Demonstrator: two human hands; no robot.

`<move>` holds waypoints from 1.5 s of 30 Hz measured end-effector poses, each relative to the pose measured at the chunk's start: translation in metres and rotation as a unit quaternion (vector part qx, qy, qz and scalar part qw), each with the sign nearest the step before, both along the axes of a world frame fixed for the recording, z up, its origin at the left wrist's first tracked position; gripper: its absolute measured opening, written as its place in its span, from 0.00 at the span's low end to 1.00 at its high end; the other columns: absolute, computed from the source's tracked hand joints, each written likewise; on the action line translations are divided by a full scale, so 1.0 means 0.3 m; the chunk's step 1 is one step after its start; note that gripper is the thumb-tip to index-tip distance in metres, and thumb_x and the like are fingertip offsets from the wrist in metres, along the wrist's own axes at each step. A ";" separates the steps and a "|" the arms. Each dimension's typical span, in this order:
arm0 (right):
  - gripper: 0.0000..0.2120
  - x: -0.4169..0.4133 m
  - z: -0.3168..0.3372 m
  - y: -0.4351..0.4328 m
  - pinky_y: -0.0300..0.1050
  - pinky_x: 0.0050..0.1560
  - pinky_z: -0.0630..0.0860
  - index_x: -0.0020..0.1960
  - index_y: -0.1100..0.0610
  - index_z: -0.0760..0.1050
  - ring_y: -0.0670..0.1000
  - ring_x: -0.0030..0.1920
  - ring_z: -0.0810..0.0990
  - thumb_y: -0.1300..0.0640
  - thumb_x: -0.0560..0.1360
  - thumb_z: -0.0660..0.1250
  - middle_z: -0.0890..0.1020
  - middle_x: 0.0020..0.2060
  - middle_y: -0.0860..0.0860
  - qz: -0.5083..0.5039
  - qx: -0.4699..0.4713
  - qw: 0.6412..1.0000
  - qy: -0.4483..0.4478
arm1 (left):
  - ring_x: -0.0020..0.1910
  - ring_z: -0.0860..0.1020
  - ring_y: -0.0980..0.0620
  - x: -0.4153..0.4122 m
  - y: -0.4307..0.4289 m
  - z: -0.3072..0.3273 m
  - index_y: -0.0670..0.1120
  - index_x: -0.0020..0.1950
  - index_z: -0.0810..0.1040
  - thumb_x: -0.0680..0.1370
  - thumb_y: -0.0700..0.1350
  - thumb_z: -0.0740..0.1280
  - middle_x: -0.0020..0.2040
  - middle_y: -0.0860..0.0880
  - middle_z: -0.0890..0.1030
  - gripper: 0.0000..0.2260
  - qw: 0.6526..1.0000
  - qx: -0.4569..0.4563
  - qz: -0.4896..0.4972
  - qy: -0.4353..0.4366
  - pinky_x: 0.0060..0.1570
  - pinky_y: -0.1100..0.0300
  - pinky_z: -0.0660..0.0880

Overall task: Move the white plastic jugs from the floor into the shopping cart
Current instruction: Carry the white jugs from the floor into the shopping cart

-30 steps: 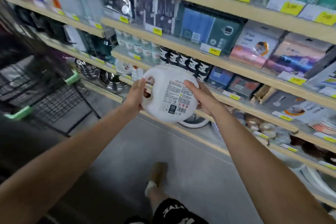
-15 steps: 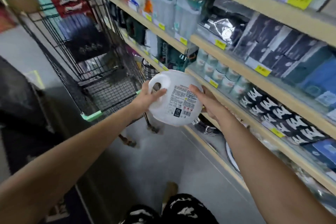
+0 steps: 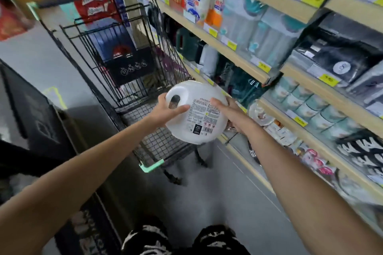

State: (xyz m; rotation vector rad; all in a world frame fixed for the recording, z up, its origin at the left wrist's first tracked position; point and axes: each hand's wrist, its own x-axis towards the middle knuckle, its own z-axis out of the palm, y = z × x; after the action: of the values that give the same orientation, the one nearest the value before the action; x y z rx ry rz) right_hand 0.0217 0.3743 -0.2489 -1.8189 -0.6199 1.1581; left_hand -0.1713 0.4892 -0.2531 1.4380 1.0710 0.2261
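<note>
A round white plastic jug [image 3: 196, 128] with a printed label and a handle hole is held in the air between both my hands. My left hand [image 3: 165, 113] grips its handle side, thumb across the front. My right hand [image 3: 230, 112] grips the opposite side, thumb on the label. The jug hangs over the near end of a black wire shopping cart [image 3: 153, 147] with mint-green corner bumpers. The cart's wire floor shows bare below the jug. No other jugs show in this view.
Wooden shelves [image 3: 238, 56] packed with packaged goods and yellow price tags run along the right. A dark display unit [image 3: 37, 114] stands at the left. Grey floor [image 3: 217, 192] lies between them, with my legs at the bottom edge.
The view has swung left to the cart. Both hands have carried the jug from in front of the shelves to over the cart's near end, with the same grip.
</note>
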 end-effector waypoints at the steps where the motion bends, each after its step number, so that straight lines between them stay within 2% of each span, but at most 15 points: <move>1: 0.38 -0.034 -0.005 0.046 0.52 0.55 0.77 0.66 0.49 0.66 0.52 0.52 0.80 0.33 0.62 0.72 0.80 0.57 0.50 -0.006 0.001 1.000 0.008 | 0.59 0.74 0.45 -0.022 0.064 -0.002 0.50 0.72 0.53 0.71 0.53 0.73 0.64 0.47 0.69 0.38 1.000 0.010 -0.014 0.002 0.47 0.50 0.79; 4: 0.38 -0.122 -0.020 0.169 0.53 0.52 0.79 0.69 0.49 0.64 0.52 0.51 0.81 0.36 0.64 0.72 0.80 0.56 0.51 -0.037 -0.010 0.999 0.029 | 0.58 0.75 0.45 -0.078 0.252 0.002 0.50 0.72 0.51 0.71 0.51 0.73 0.63 0.46 0.69 0.38 0.998 0.014 -0.065 0.005 0.44 0.52 0.77; 7: 0.34 -0.182 -0.033 0.268 0.45 0.40 0.78 0.70 0.49 0.62 0.49 0.47 0.81 0.42 0.70 0.72 0.80 0.51 0.47 -0.057 -0.013 0.997 0.045 | 0.58 0.74 0.45 -0.113 0.422 -0.003 0.51 0.73 0.49 0.68 0.56 0.74 0.64 0.47 0.67 0.43 0.989 0.044 -0.138 0.034 0.54 0.49 0.76; 10: 0.34 -0.205 -0.043 0.361 0.44 0.37 0.77 0.71 0.50 0.60 0.48 0.46 0.79 0.46 0.71 0.71 0.78 0.49 0.46 -0.065 -0.017 0.996 0.058 | 0.64 0.69 0.47 -0.107 0.562 -0.001 0.55 0.73 0.49 0.60 0.63 0.77 0.67 0.48 0.63 0.51 0.976 0.072 -0.197 0.058 0.63 0.44 0.71; 12: 0.36 -0.201 -0.060 0.422 0.48 0.42 0.79 0.72 0.49 0.59 0.49 0.49 0.78 0.47 0.69 0.72 0.77 0.51 0.47 -0.068 -0.017 0.995 0.076 | 0.68 0.66 0.46 -0.079 0.650 -0.015 0.56 0.74 0.46 0.56 0.64 0.78 0.70 0.47 0.61 0.57 0.972 0.073 -0.215 0.064 0.67 0.42 0.67; 15: 0.47 -0.171 -0.106 0.519 0.59 0.57 0.77 0.73 0.47 0.57 0.53 0.56 0.77 0.43 0.61 0.75 0.76 0.59 0.50 -0.047 -0.026 0.995 0.084 | 0.72 0.59 0.47 -0.029 0.770 -0.051 0.54 0.76 0.42 0.58 0.61 0.79 0.74 0.46 0.56 0.59 0.962 0.095 -0.240 0.086 0.71 0.43 0.60; 18: 0.48 -0.129 -0.166 0.627 0.63 0.57 0.76 0.73 0.44 0.55 0.56 0.60 0.75 0.46 0.61 0.78 0.73 0.61 0.48 -0.041 -0.042 0.996 0.070 | 0.73 0.56 0.50 0.010 0.880 -0.119 0.58 0.75 0.42 0.55 0.64 0.79 0.75 0.49 0.55 0.61 0.950 0.104 -0.272 0.114 0.73 0.43 0.57; 22: 0.60 -0.098 -0.250 0.750 0.65 0.66 0.68 0.75 0.42 0.49 0.56 0.68 0.68 0.36 0.51 0.78 0.66 0.70 0.49 -0.023 -0.076 0.997 0.022 | 0.73 0.58 0.52 0.042 0.993 -0.213 0.55 0.76 0.40 0.53 0.61 0.80 0.74 0.48 0.60 0.64 0.948 0.083 -0.284 0.120 0.74 0.46 0.57; 26: 0.56 -0.095 -0.351 0.872 0.64 0.69 0.62 0.77 0.46 0.45 0.55 0.72 0.62 0.47 0.61 0.79 0.60 0.73 0.50 -0.035 -0.078 0.996 0.001 | 0.74 0.56 0.48 0.073 1.127 -0.310 0.51 0.76 0.38 0.57 0.57 0.81 0.76 0.46 0.56 0.63 0.929 0.094 -0.326 0.147 0.74 0.45 0.54; 30: 0.54 -0.104 -0.476 1.011 0.60 0.71 0.61 0.76 0.48 0.49 0.50 0.69 0.61 0.50 0.61 0.80 0.60 0.70 0.50 -0.039 -0.088 0.995 -0.038 | 0.73 0.60 0.48 0.089 1.285 -0.445 0.56 0.75 0.39 0.55 0.59 0.80 0.75 0.47 0.56 0.63 0.915 0.072 -0.362 0.163 0.72 0.43 0.60; 34: 0.55 -0.133 -0.637 1.141 0.57 0.73 0.57 0.76 0.48 0.46 0.53 0.71 0.58 0.52 0.62 0.80 0.57 0.71 0.51 -0.045 -0.121 0.990 -0.053 | 0.72 0.60 0.50 0.090 1.443 -0.604 0.57 0.75 0.43 0.58 0.52 0.81 0.73 0.50 0.59 0.59 0.910 0.065 -0.383 0.144 0.70 0.43 0.63; 38: 0.56 -0.155 -0.826 1.247 0.59 0.70 0.63 0.74 0.48 0.51 0.52 0.68 0.61 0.49 0.55 0.82 0.60 0.67 0.51 -0.074 -0.119 0.986 -0.096 | 0.70 0.61 0.53 0.122 1.554 -0.799 0.48 0.75 0.46 0.60 0.45 0.82 0.69 0.53 0.60 0.55 0.911 0.059 -0.390 0.119 0.70 0.50 0.63; 40: 0.57 -0.153 -0.904 1.281 0.58 0.70 0.65 0.74 0.51 0.52 0.52 0.68 0.61 0.51 0.54 0.83 0.61 0.66 0.53 -0.085 -0.112 0.982 -0.122 | 0.68 0.62 0.59 0.147 1.590 -0.886 0.48 0.73 0.50 0.61 0.42 0.81 0.66 0.56 0.62 0.52 0.913 0.073 -0.390 0.098 0.68 0.60 0.64; 43: 0.59 -0.144 -1.006 1.308 0.61 0.67 0.69 0.74 0.54 0.52 0.54 0.68 0.64 0.53 0.53 0.84 0.61 0.66 0.55 -0.103 -0.090 0.978 -0.156 | 0.59 0.64 0.68 0.192 1.627 -0.992 0.52 0.68 0.56 0.61 0.35 0.80 0.58 0.67 0.64 0.45 0.918 0.084 -0.381 0.070 0.55 0.80 0.63; 45: 0.59 -0.141 -1.061 1.322 0.61 0.63 0.72 0.74 0.56 0.54 0.56 0.67 0.66 0.51 0.52 0.84 0.62 0.64 0.56 -0.114 -0.084 0.971 -0.193 | 0.60 0.64 0.65 0.219 1.643 -1.052 0.49 0.70 0.58 0.61 0.37 0.81 0.58 0.68 0.63 0.45 0.917 0.118 -0.375 0.073 0.57 0.75 0.65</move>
State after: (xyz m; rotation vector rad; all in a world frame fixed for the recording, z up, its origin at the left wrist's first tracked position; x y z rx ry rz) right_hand -0.0204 0.7709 -0.5672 -2.2210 -0.5231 0.7252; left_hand -0.1056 0.9819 -0.5687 2.0057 0.5481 -0.3212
